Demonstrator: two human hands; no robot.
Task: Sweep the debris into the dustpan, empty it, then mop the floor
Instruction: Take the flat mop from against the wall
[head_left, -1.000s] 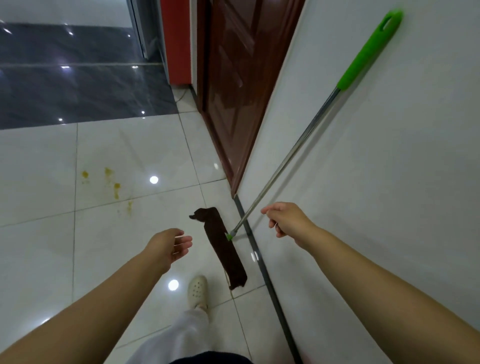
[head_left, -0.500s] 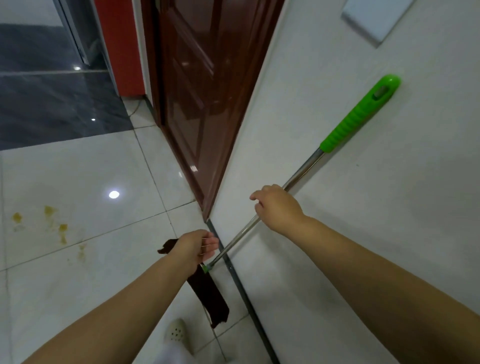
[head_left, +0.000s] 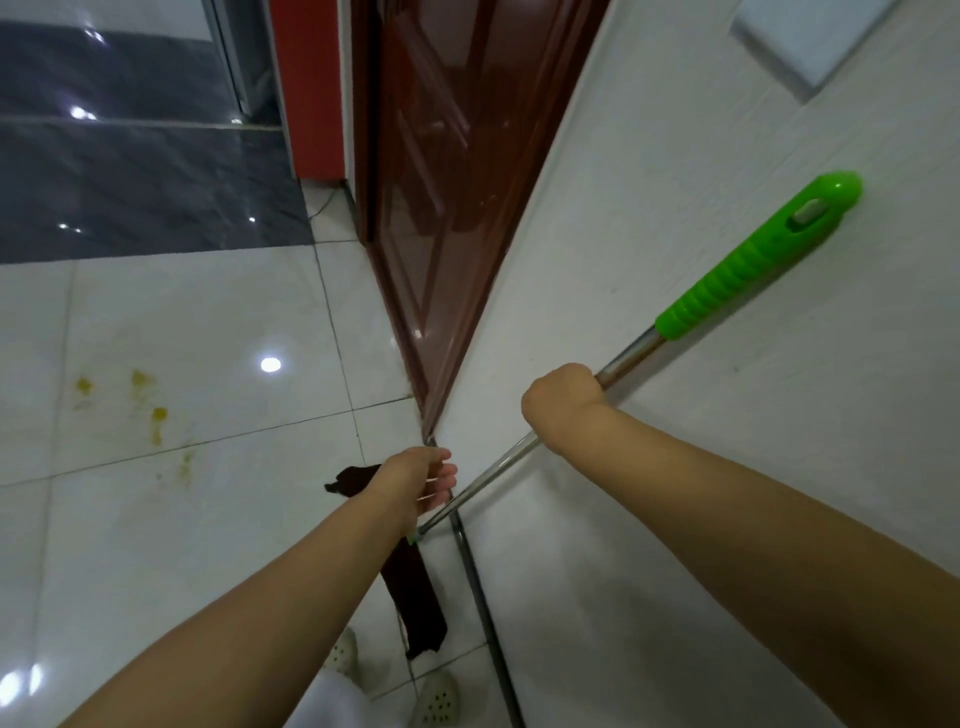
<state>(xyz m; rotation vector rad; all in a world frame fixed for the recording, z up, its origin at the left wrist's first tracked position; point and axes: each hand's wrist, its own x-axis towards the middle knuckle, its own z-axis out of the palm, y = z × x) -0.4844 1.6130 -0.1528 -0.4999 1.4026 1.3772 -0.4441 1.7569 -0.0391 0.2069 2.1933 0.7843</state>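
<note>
Since a moment ago, our right hand (head_left: 563, 397) has closed round the mop (head_left: 727, 291) shaft; left hand (head_left: 415, 488) nearby, fingers loose, holding nothing.

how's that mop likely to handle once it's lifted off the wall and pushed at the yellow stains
The mop probably lifts easily: its thin metal pole looks stiff and light, and the right hand grips it mid-shaft. The dark cloth head seems limp, so it may drag or fold. On the glossy floor it should glide.

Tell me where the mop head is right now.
In the head view, the dark mop head lies on the white floor tiles along the wall's base, partly hidden beneath the left hand.
</note>
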